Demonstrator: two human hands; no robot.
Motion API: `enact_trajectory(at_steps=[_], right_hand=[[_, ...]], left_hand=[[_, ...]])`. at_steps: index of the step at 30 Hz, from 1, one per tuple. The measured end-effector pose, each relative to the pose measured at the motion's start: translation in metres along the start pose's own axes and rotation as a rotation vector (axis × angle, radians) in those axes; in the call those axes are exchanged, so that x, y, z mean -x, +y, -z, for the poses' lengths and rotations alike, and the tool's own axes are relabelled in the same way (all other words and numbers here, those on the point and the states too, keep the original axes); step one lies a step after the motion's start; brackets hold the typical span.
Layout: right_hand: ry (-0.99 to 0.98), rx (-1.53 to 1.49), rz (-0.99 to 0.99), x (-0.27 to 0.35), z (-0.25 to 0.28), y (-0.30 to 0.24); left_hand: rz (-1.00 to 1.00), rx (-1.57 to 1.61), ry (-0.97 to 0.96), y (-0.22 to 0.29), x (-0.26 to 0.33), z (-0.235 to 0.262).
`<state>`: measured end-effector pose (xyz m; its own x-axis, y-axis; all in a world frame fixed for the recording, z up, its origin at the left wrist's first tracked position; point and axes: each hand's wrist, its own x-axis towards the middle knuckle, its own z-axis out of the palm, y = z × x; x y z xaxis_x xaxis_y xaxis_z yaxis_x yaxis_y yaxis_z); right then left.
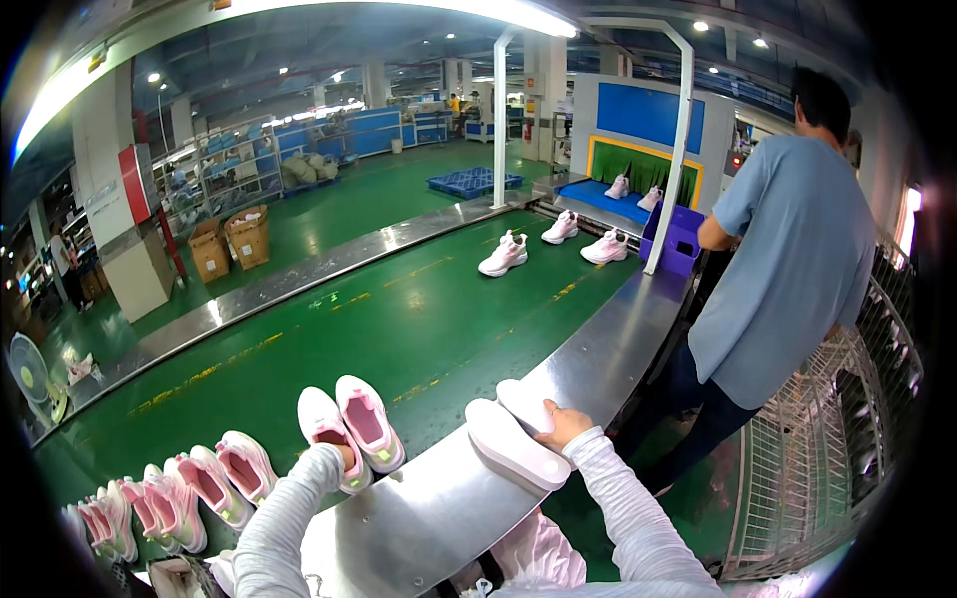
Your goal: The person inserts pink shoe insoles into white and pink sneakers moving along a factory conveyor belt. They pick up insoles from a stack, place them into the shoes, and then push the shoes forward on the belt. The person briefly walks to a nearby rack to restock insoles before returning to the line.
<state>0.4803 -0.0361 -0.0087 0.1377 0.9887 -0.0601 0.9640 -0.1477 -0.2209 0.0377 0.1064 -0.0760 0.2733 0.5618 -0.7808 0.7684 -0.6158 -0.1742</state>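
Note:
My right hand point(566, 427) is closed on a white shoe sole point(523, 404), its thumb lying across the top. A second white sole point(513, 446) lies beside it on the metal ledge. My left hand point(346, 455) reaches into the heel opening of a pale pink sneaker point(321, 417) on the green conveyor belt, so its fingers are hidden. Touching that shoe on the right stands its neighbour, another pink sneaker point(369, 424).
Several pink-and-white sneakers point(214, 483) line the belt point(299, 339) at lower left. Farther along are more sneakers point(503, 254), near a purple crate point(675, 239). A co-worker point(788, 229) stands at right beside a wire cart point(802, 458). The metal ledge point(419, 518) runs before me.

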Motion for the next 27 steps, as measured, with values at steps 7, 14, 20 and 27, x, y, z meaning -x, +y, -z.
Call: enact_trajectory(at_steps=[7, 14, 20, 27], right_hand=[[0.160, 0.077, -0.033, 0.017, 0.017, 0.003], [0.701, -0.200, -0.041, 0.015, 0.059, 0.026], [-0.094, -0.945, 0.212, 0.032, 0.089, -0.034], [-0.602, -1.011, 0.638, -0.062, 0.049, -0.135]], left_hand=[[0.176, 0.283, 0.495, 0.057, 0.092, 0.057], [0.021, 0.404, 0.967, 0.104, 0.075, 0.067], [-0.190, 0.901, 1.082, 0.111, 0.071, 0.066], [0.136, 1.153, 1.297, 0.058, 0.018, 0.082]])
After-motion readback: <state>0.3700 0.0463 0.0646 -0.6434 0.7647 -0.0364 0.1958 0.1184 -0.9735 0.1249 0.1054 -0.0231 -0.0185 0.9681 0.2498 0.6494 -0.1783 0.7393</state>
